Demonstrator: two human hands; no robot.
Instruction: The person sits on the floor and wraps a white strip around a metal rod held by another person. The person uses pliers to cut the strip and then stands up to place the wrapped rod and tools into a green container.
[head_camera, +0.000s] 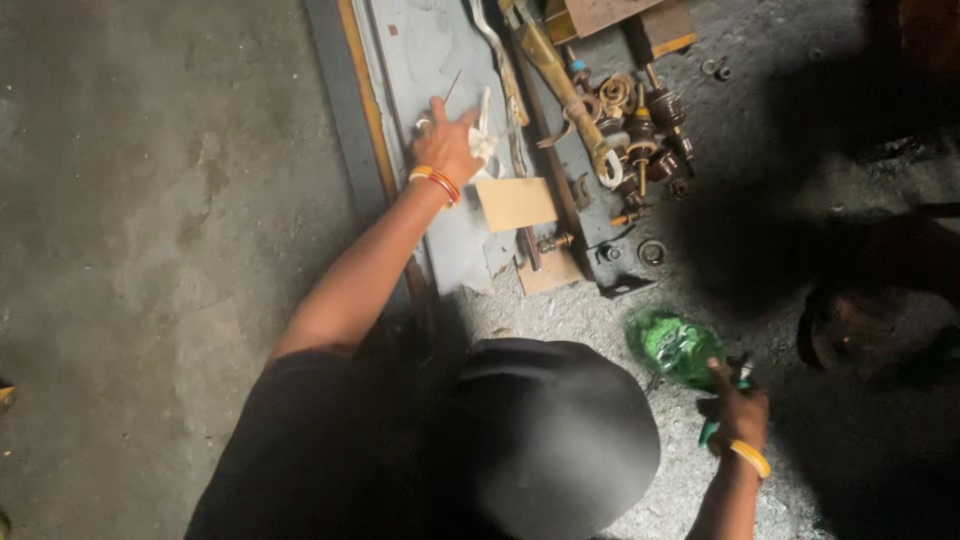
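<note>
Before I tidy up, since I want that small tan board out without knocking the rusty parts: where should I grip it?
Take the tan board by its near-right corner, coming from the gravel side. That corner overhangs the grey panel, so fingers could likely get under it. The left hand with its white rag crowds the far-left corner, and the rusty parts lie beyond.

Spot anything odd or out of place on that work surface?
Mostly clutter. Rusty shaft parts lie heaped at the grey panel's right edge, with loose rings scattered on the gravel. The left hand rests on a white rag; the right hand holds a crumpled green bag.
</note>
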